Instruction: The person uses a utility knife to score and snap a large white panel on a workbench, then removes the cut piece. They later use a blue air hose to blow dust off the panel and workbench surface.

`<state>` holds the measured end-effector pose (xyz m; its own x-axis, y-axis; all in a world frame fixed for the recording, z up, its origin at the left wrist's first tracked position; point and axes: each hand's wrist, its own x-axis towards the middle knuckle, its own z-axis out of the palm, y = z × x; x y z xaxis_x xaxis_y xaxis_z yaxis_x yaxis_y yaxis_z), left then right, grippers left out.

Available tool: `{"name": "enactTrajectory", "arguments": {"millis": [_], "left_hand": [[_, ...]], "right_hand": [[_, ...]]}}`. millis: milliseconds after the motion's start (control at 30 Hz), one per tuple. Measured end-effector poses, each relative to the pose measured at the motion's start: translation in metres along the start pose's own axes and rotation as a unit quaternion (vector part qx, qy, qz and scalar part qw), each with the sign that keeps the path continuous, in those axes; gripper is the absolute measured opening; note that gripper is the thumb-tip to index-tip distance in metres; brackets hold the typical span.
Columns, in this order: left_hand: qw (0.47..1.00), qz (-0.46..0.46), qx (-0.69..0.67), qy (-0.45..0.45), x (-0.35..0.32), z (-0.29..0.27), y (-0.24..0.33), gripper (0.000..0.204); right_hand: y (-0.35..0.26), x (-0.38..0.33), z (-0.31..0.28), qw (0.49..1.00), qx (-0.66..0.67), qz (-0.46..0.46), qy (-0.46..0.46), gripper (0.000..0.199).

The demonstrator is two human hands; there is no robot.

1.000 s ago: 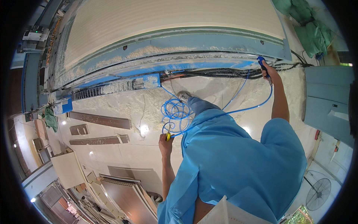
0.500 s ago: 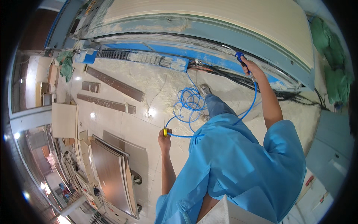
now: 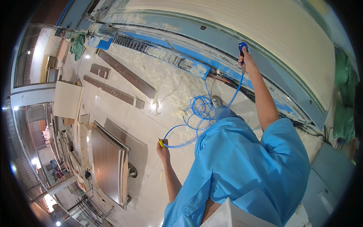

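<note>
head view: swung since a second ago; machine bed edge (image 3: 181,23) now seen at a steeper slant.
right hand (image 3: 246,62): closed around blue air gun (image 3: 242,46), held at the bed edge; has been carried left, away from the machine's right end.
left hand (image 3: 163,152): closed on yellow tool (image 3: 161,143); moved farther from the coil. hose grip there cannot be told.
hands: well apart.
blue hose (image 3: 238,90): joined to the gun's base; coil (image 3: 203,107) left on floor beside the foot.
pale dust (image 3: 160,89): left on floor and cable track (image 3: 130,43).
meaning: another stretch of edge judged within the gun's reach; airflow cannot be told.
</note>
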<state>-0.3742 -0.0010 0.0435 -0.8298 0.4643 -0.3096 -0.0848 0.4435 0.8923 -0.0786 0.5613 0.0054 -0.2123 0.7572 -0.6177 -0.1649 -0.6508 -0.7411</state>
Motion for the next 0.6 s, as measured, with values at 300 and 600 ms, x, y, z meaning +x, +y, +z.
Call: {"name": "enactTrajectory", "arguments": {"millis": [300,600], "left_hand": [[0.989,-0.088,0.059,0.102,0.048,0.001,0.028,0.021],[0.989,-0.061,0.091,0.1,0.143,-0.028,0.007,0.015]], "right_hand": [[-0.023,0.052,0.095,0.996,-0.022,0.044,-0.073,0.051],[-0.008,0.106,0.214,0.983,-0.156,0.025,-0.096,0.053]]}}
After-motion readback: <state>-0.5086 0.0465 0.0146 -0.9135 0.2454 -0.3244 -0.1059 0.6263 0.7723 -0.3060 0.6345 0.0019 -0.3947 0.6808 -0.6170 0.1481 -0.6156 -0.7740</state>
